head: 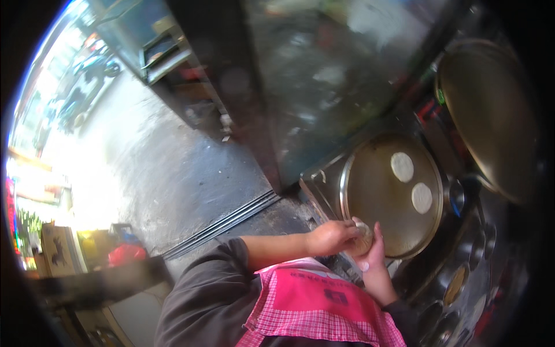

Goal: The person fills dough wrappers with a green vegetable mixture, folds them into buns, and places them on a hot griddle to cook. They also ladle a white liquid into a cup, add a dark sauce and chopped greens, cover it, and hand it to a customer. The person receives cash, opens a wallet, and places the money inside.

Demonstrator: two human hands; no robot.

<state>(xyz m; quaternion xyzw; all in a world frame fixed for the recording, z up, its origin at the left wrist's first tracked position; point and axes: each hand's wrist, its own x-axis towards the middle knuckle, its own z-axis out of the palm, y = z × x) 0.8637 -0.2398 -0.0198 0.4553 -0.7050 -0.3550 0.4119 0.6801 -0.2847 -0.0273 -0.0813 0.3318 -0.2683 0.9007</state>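
A round piece of pale dough (363, 240) is held between my two hands, at the near edge of a large round griddle pan (377, 195). My left hand (333, 237) reaches across from the left, its bent fingers gripping the dough's upper side. Cupped against the dough from the right is my right hand (373, 255), with one digit pointing up beside it. Two flat white dough rounds, a farther one (402, 167) and a nearer one (422, 198), lie apart on the right half of the pan. The pan's surface looks brown and shiny.
A second large round pan or lid (485, 117) stands tilted at the upper right. Several metal bowls, one with brown contents (456, 284), sit at the lower right. Metal floor tracks (221, 224) cross the concrete floor (173, 173). A cardboard box (58, 251) stands at left.
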